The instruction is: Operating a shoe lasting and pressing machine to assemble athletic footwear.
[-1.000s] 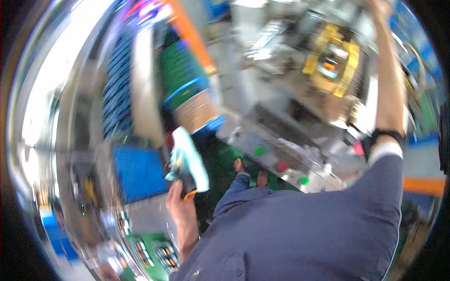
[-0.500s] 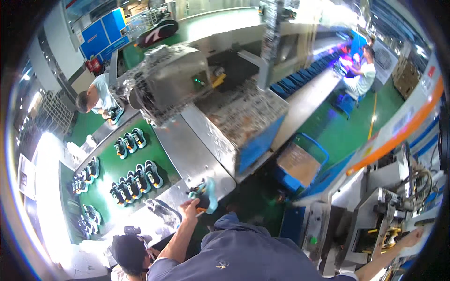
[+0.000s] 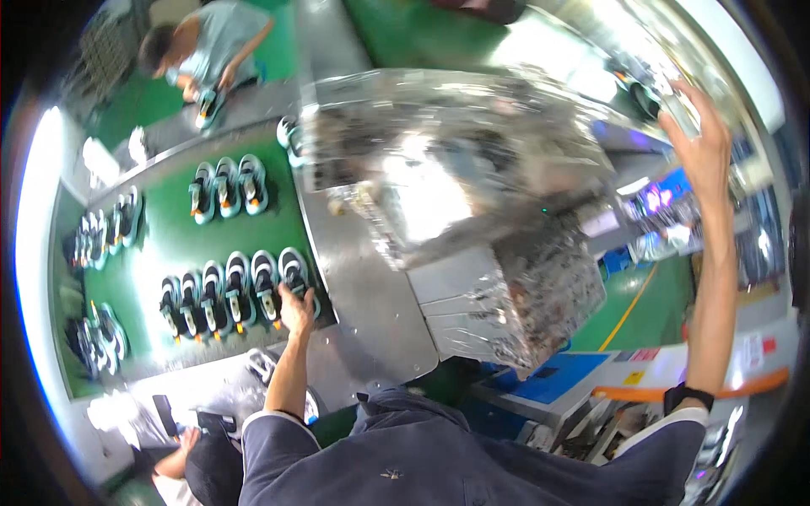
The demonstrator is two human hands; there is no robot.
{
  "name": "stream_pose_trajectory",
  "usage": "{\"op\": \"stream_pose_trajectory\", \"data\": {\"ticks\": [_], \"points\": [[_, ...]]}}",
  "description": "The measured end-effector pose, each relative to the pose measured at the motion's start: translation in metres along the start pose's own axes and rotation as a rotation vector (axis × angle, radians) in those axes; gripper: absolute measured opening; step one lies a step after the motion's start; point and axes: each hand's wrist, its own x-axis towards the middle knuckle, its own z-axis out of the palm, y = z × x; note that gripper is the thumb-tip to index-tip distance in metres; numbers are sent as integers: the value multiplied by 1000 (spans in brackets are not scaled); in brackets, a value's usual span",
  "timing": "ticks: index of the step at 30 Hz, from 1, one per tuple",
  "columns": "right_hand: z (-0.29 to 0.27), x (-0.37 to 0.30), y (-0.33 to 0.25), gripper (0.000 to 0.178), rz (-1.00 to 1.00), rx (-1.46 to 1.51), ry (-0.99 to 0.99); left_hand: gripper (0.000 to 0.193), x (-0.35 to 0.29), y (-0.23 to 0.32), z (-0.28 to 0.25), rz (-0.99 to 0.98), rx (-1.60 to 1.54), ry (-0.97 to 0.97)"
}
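On the green tabletop (image 3: 160, 232), my left hand (image 3: 297, 310) grips the near end of a black-and-white sneaker (image 3: 293, 268) with a pale teal sole. That sneaker stands at the right end of a row of several similar sneakers (image 3: 213, 299). High on the right, my right hand (image 3: 702, 143) is raised with its arm stretched out. A pale, narrow piece shows between its thumb and fingers, but blur hides what it is. Close by is a dark, rounded object (image 3: 643, 99) with a light edge.
Three sneakers (image 3: 226, 190) stand farther back, with more along the left side. A plastic-wrapped machine (image 3: 456, 160) fills the middle, beside a metal counter (image 3: 363, 337). One person (image 3: 207, 51) handles a shoe at the far left; another person's dark-haired head (image 3: 221, 468) is at the lower left.
My left hand has carried the sneaker from over the metal counter's edge to the row's right end. My right hand has swung up from the lower right. The view has turned.
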Motion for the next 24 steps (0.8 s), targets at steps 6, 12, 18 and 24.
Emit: {"op": "stream_pose_trajectory", "data": {"ticks": [6,12,18,24], "points": [[171,150,-24,76,-307,23,-183,72,6,3,11,-1,9,4],[207,183,-57,83,-25,215,-276,69,12,18,-6,-113,-18,-62],[204,140,-11,63,-140,85,-3,75,7,12,-2,-1,-206,-88],[141,63,-4,53,-202,87,25,70,-69,72,-20,529,-219,120]]}}
